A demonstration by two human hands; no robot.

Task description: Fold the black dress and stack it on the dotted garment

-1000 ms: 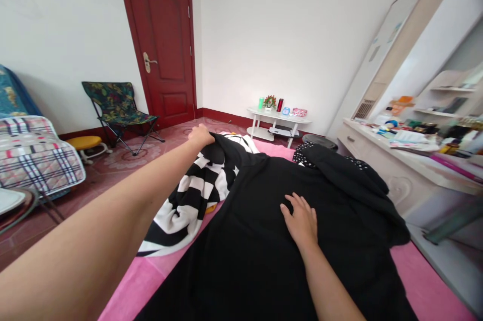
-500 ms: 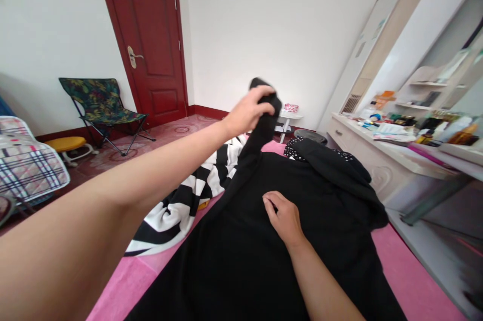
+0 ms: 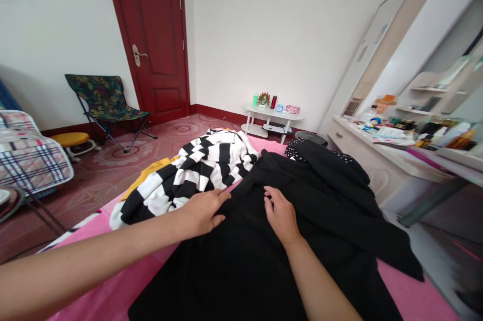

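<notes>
Black garment (image 3: 287, 240): spread flat on the pink bed (image 3: 113, 291). Left hand (image 3: 202, 212): laid palm-down on the garment's left edge, fingers extended, nothing gripped. Right hand (image 3: 279, 214): pressed flat near the garment's middle, fingers loosely spread. Striped cloth (image 3: 196, 172): heaped just left of the garment.

Striped garment (image 3: 204, 170) heaped left, dotted garment (image 3: 320, 157) ahead, pink sheet (image 3: 113, 291) free nr left

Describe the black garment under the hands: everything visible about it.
The black garment is a plain, matte, soft-looking cloth piece lying spread flat on the pink bed cover, filling the lower middle of the view. A folded sleeve or flap reaches toward the right edge. The left hand rests on its left edge, the right hand lies flat on its middle. The striped garment borders its upper left; a dotted black piece lies at its far end.
</notes>
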